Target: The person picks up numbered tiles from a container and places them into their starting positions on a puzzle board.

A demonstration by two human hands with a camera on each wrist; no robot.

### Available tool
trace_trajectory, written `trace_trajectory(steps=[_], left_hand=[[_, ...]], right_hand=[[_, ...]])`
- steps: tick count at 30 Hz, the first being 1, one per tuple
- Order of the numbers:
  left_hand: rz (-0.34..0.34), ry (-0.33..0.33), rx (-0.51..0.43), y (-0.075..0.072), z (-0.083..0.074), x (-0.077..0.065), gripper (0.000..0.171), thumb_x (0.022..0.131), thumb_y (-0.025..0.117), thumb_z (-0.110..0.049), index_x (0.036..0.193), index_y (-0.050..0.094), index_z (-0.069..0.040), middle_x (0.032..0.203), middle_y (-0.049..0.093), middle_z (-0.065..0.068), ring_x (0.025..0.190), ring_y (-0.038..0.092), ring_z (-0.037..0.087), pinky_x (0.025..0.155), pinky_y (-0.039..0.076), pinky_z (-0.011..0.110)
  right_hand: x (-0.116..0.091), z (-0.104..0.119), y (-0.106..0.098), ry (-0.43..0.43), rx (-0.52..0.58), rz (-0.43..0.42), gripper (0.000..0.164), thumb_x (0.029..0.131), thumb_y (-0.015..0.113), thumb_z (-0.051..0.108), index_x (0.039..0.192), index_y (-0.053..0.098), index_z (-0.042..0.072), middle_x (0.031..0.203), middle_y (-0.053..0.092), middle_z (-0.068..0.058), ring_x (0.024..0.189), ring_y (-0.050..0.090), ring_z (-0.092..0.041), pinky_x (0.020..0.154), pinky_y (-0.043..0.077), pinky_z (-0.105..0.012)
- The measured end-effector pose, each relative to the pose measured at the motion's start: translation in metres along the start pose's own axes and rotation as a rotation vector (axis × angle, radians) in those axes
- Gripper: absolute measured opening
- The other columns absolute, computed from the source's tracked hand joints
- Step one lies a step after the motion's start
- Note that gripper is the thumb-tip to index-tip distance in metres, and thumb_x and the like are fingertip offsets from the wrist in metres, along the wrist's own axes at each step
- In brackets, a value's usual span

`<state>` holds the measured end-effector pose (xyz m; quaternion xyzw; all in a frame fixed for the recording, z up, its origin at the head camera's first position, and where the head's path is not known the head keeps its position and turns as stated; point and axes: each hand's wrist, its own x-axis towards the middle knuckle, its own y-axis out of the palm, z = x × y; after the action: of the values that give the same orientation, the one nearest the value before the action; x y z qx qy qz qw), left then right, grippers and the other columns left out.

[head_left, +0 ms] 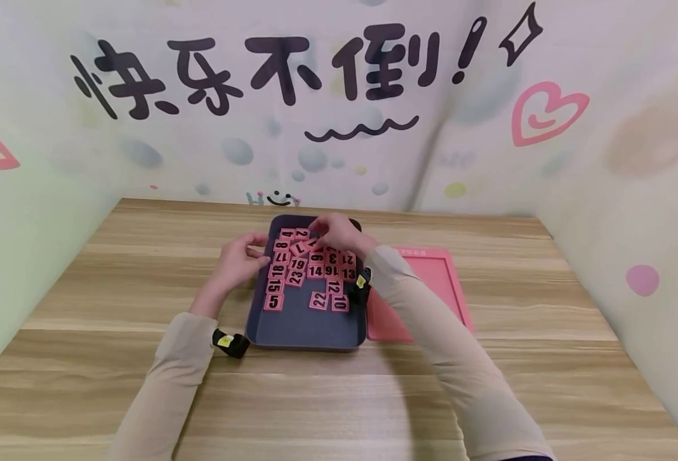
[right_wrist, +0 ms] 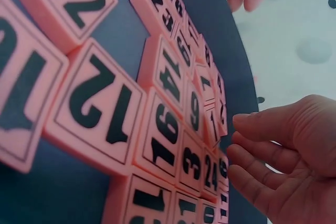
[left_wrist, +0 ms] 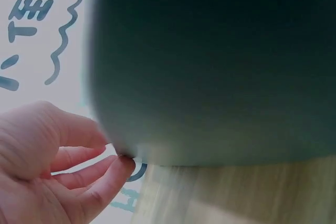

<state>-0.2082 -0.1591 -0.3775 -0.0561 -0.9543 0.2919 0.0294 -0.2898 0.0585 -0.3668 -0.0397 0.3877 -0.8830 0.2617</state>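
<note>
A dark shallow tray [head_left: 306,330] holds several pink number tiles, most laid in rough rows. Beside its left wall is my left hand [head_left: 237,261], thumb and fingertips right at the rim; in the left wrist view the tray's dark underside fills much of the picture. My right hand [head_left: 340,232] reaches over the tray's far end, its fingers [right_wrist: 252,156] loosely bent by the far tiles. Close to those fingertips, a tile marked 1 [right_wrist: 212,124] sits askew, and a tile marked 7 [head_left: 299,249] is tilted nearby. No tile shows between the right thumb and fingers.
A pink rimmed board [head_left: 442,275] lies to the right of the tray, partly under my right forearm. The wood-grain table [head_left: 102,288] meets a printed backdrop [head_left: 200,166] behind. Black cameras [head_left: 232,342] are strapped at both wrists.
</note>
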Motion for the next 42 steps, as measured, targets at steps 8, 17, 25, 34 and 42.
trace_trajectory(steps=[8,17,25,34,42], left_hand=[[0.119,-0.16,-0.082,-0.005,-0.006,0.002,0.047,0.087,0.058,0.003,0.13,0.041,0.013,0.115,0.054,0.032,0.095,0.061,0.036,0.076,0.057,0.035],[0.191,-0.277,0.052,-0.006,-0.017,0.014,0.033,0.086,0.061,-0.002,0.115,0.054,0.012,0.106,0.06,0.026,0.073,0.062,0.019,0.066,0.057,0.029],[0.209,-0.309,0.093,-0.006,-0.014,0.014,0.017,0.088,0.059,-0.001,0.099,0.062,0.011,0.088,0.063,0.017,0.062,0.059,0.014,0.059,0.056,0.027],[0.212,-0.308,0.089,-0.008,-0.011,0.014,0.018,0.089,0.056,-0.001,0.102,0.061,0.011,0.094,0.062,0.02,0.064,0.06,0.015,0.06,0.057,0.028],[0.217,-0.318,0.033,-0.009,-0.009,0.013,0.02,0.09,0.055,-0.001,0.106,0.058,0.011,0.102,0.06,0.024,0.071,0.062,0.018,0.064,0.058,0.03]], right_hand=[[0.006,-0.004,0.006,0.012,-0.031,-0.011,0.035,0.084,0.066,-0.003,0.119,0.062,0.0,0.116,0.061,-0.014,0.106,0.056,-0.024,0.087,0.05,-0.031],[0.008,-0.008,0.006,0.009,-0.111,-0.02,0.032,0.086,0.066,0.0,0.117,0.063,0.003,0.115,0.062,-0.013,0.1,0.056,-0.023,0.085,0.05,-0.032],[0.01,-0.008,0.009,-0.011,-0.177,0.015,0.03,0.087,0.065,0.003,0.116,0.064,0.005,0.111,0.062,-0.012,0.096,0.056,-0.022,0.082,0.05,-0.032],[0.01,-0.006,0.009,-0.024,-0.264,0.035,0.027,0.085,0.068,0.009,0.112,0.063,0.005,0.104,0.062,-0.011,0.091,0.055,-0.021,0.079,0.049,-0.032],[0.006,-0.003,0.005,-0.004,-0.259,0.015,0.029,0.085,0.069,0.013,0.112,0.062,0.003,0.1,0.062,-0.012,0.087,0.055,-0.021,0.076,0.049,-0.032]])
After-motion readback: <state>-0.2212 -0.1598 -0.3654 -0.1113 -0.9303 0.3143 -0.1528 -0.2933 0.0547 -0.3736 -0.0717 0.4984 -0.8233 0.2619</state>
